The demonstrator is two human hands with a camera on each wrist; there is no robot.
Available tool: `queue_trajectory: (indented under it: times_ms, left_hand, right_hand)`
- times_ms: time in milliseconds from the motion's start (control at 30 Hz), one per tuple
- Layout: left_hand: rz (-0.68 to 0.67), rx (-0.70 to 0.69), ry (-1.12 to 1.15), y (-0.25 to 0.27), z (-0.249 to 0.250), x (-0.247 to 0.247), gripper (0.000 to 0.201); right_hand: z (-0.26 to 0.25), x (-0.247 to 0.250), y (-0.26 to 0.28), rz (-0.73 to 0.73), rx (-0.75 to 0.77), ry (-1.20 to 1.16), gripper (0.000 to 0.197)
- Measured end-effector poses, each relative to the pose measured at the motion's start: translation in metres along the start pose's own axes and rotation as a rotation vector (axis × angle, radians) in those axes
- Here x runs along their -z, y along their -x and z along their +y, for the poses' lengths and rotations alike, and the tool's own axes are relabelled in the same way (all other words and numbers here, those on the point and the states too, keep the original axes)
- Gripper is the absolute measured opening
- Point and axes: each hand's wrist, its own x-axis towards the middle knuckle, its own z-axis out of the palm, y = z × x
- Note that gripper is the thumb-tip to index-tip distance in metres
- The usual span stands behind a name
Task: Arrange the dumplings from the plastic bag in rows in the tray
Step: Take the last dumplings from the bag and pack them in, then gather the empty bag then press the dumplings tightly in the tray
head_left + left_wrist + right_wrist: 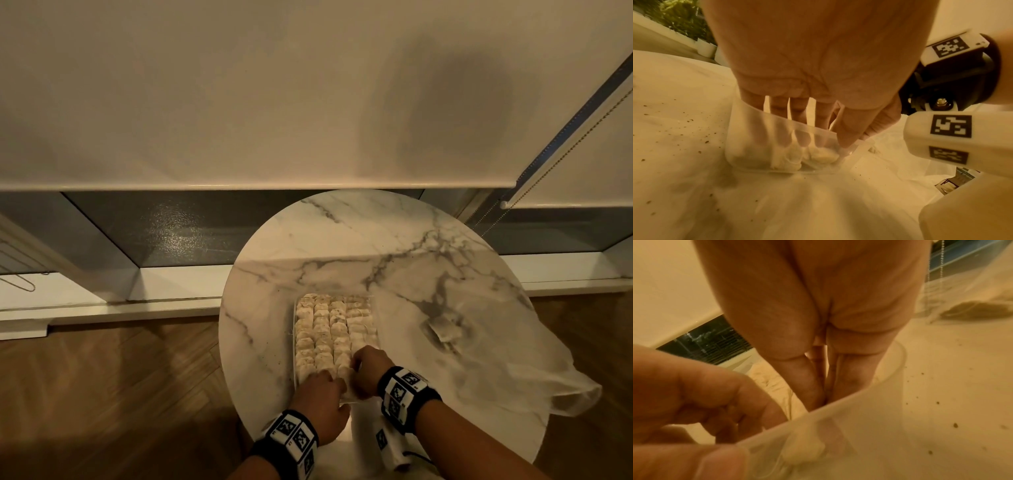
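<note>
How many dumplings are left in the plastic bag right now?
1 visible: a single dumpling lies inside the plastic bag on the table, right of the tray. Folds of the bag could hide more.

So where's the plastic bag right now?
In the head view, the plastic bag lies spread on the right side of the marble table, just right of the tray, with one dumpling still inside.

left hand (322, 401), right hand (371, 371), fingers pointing down
</note>
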Motion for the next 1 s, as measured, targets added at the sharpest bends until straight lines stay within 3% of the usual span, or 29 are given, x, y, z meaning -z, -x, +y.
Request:
queue_trajectory:
  times_ms: [133,300,700,1000]
  left_hand:
    - [0.031,-0.009,-0.032,0.001,0.003,0.0,0.047]
    - [-0.069,0.005,-0.088,0.002,0.003,-0.002,0.051]
    - [-0.11,0.023,-0.142,0.004,0.012,-0.004,0.053]
    - [-0.076,0.067,-0.148,0.008,0.022,-0.002,0.051]
  right_hand:
    - [0.0,-0.002,-0.001,-0.019,-0.024,-0.029,0.021]
    - [0.003,-0.002,0.0,-0.029,0.002,-0.029,0.026]
    - [0.008,-0.006,0.003,0.132,0.033,-0.157,0.021]
    - [0.029,0.016,0.02,0.248,0.123,-0.635,0.015]
